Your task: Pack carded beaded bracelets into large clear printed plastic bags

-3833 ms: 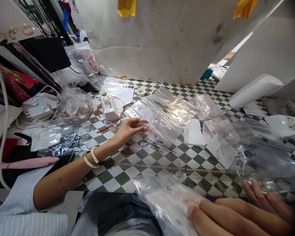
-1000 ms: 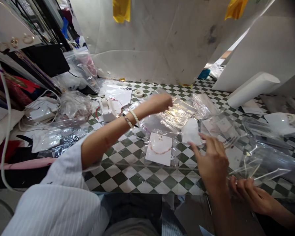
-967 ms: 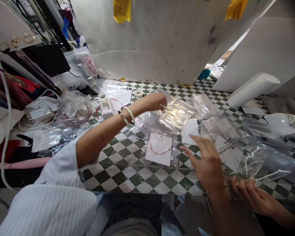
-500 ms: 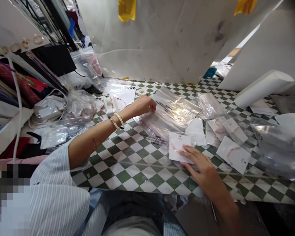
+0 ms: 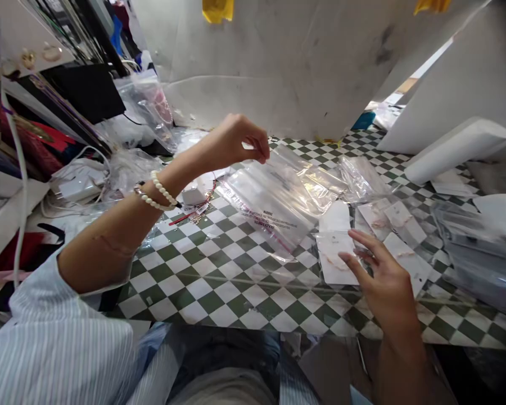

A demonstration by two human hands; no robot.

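The fingertips point(image 5: 265, 153) of the left hand point(image 5: 240, 140) are pinched together at the upper edge of a clear zip bag point(image 5: 270, 205), but whether the thin film is truly grasped there cannot be told. The fingers point(image 5: 360, 243) of the right hand point(image 5: 390, 287) are released and spread, and their tips are seen over the right edge of a white jewellery card point(image 5: 331, 264) carrying a fine pinkish chain.

The bag lies near the middle of the green-and-white checkered table point(image 5: 236, 312), toward its back edge. Its long axis runs diagonally, from back left to front right, along the printed warning text, and it is not clear which end is the mouth. The card is placed just beside the bag's front right corner, and further cards point(image 5: 407, 253) are found to its right.

It is judged that the slippery film could escape from the light pinch if the edge is held by too little material. The card could also be shifted by the right fingertips, and then the loose chain could slide off it. Near the back left corner of the bag, small gold beads point(image 5: 199, 216) could be disturbed if the bag is dragged.
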